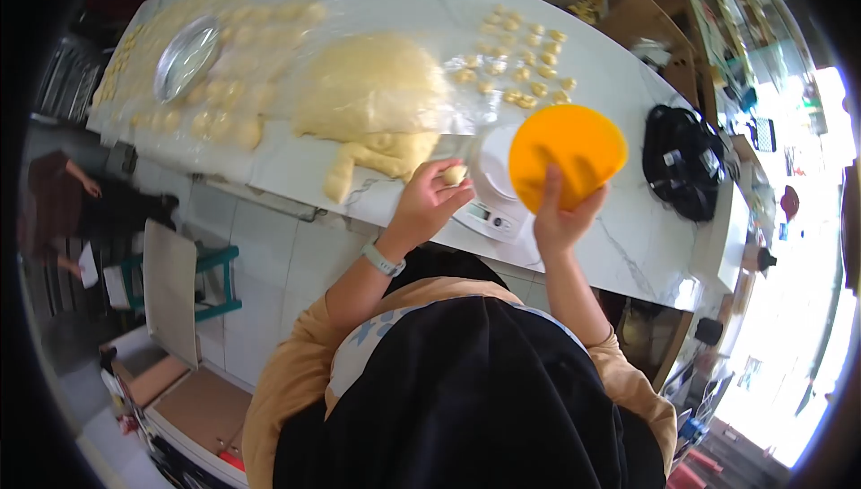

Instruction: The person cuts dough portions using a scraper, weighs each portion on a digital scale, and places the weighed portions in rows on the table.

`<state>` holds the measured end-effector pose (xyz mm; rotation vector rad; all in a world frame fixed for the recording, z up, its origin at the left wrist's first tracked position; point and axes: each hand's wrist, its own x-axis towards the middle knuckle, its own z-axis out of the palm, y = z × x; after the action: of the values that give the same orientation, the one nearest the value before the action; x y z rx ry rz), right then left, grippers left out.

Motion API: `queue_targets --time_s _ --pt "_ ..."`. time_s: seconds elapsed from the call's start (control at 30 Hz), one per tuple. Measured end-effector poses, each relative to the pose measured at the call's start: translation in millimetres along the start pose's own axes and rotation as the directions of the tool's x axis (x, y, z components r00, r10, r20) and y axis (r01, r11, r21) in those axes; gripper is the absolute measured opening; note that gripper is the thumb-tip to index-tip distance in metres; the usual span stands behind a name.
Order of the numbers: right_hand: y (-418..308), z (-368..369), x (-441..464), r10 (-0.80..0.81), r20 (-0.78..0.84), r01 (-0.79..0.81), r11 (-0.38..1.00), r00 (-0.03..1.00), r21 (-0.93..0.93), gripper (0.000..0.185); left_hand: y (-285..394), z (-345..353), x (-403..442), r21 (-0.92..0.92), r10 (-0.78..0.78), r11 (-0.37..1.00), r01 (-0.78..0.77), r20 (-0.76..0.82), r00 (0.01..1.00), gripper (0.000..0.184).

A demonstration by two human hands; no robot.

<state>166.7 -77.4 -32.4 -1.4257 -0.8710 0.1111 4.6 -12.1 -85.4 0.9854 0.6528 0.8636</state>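
Far left of the scale (502, 208), a person (52, 188) stands off the surface (619, 238), and a teal-legged stool (170, 287) stands on the floor out from the near edge; the surface's left end, well apart from the scale, carries a round metal dish (188, 58) among small dough portions (201, 123) under clear film (462, 112), which crowd that side; closer to the scale, a big dough mound (372, 85) lies beneath film, thick dough strips (386, 159) reaching from it toward the near edge; just left of the scale, the left hand (432, 197) pinches a small dough piece (455, 175) between thumb and fingers; the scale itself stands at the near edge; beyond it lie scattered dough balls (538, 90); just right of the scale, the right hand (565, 218) grips a round orange piece (587, 144), bowl or scraper, I cannot tell which, its forearm crossing the near edge; farther right of the scale, marbled top runs to a black bag (686, 161), which blocks part of the right end.
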Motion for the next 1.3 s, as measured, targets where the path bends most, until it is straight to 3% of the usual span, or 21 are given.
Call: queue_targets --time_s 0.1,0.13,0.2,0.23,0.3,0.37,0.47,0.57,0.67,0.77,0.87,0.97,1.07,1.17,1.27,1.3 --pt "-5.7 -41.1 22.9 -0.059 -0.156 0.048 0.996 0.986 -0.075 0.04 -14.4 39.2 36.7 0.418 0.133 0.892 -0.172 0.12 0.984 0.029" --pt "-4.7 -51.9 25.4 -0.068 -0.168 0.053 0.994 0.983 -0.092 0.04 -17.5 44.8 42.0 0.604 0.197 0.758 -0.246 0.148 0.969 0.032" --pt "-2.6 -70.5 26.2 -0.083 -0.199 0.059 0.99 0.976 -0.125 0.041 -19.6 52.4 50.3 0.863 0.298 0.363 -0.351 0.249 0.921 0.038" --pt "-1.3 -79.5 25.5 -0.08 -0.215 0.047 0.987 0.973 -0.155 0.041 -19.2 53.7 48.8 0.837 0.397 0.388 -0.385 0.226 0.89 0.04" --pt "1.5 -97.0 24.1 -0.073 -0.244 0.02 0.976 0.967 -0.216 0.041 -12.7 41.7 32.4 0.769 0.383 0.526 -0.363 0.167 0.909 0.038" --pt "4.1 -113.1 24.5 -0.033 -0.284 -0.024 0.98 0.958 -0.195 0.042 -15.1 8.2 12.5 0.851 0.655 0.288 -0.439 0.159 0.738 0.035" --pt "11.0 -132.3 25.4 0.013 -0.337 -0.094 0.97 0.941 -0.223 0.044 2.9 -47.8 -11.5 0.996 0.843 -0.07 -0.052 0.087 0.531 0.044" --pt "16.9 -140.3 28.4 0.027 -0.346 -0.118 0.962 0.938 -0.245 0.043 5.8 -109.7 -27.8 0.992 0.614 -0.096 0.085 -0.008 0.789 0.055" --pt "19.3 -136.0 31.6 0.008 -0.345 -0.1 0.964 0.938 -0.248 0.042 15.4 -118.7 -26.6 0.97 0.351 0.167 0.174 -0.224 0.909 0.063" --pt "16.1 -126.5 37.6 -0.005 -0.326 -0.063 0.978 0.945 -0.199 0.041 6.6 -73.5 -25.6 0.743 0.222 0.616 0.262 -0.483 0.847 0.064" --pt "17.4 -117.8 42.8 -0.018 -0.288 -0.039 0.981 0.957 -0.191 0.04 -28.9 -43.8 -39.1 0.887 0.425 0.455 0.073 -0.288 0.858 0.062" --pt "18.4 -108.8 47.0 0.005 -0.253 -0.046 0.987 0.967 -0.156 0.043 -53.0 -49.8 -45.6 0.991 0.583 0.129 0.022 -0.094 0.807 0.063" --pt "16.1 -103.3 50.8 0.009 -0.221 -0.04 0.99 0.975 -0.134 0.044 -46.7 -45.6 -52.3 0.988 0.68 0.138 0.076 -0.15 0.717 0.062" --pt "13.3 -95.7 53.1 0.007 -0.202 -0.033 0.992 0.979 -0.124 0.043 -55.4 -51.4 -61.8 0.894 0.684 0.446 0.047 -0.374 0.626 0.058" --pt "10.9 -86.9 54.0 -0.016 -0.176 0.003 0.997 0.984 -0.074 0.041 -40.2 -46.3 -68.9 0.926 0.504 0.296 0.235 -0.361 0.785 0.049" --pt "9.8 -81.6 53.7 -0.028 -0.164 0.021 0.999 0.986 -0.047 0.04 -37.5 -45.0 -69.7 0.938 0.529 0.267 0.223 -0.336 0.779 0.044"
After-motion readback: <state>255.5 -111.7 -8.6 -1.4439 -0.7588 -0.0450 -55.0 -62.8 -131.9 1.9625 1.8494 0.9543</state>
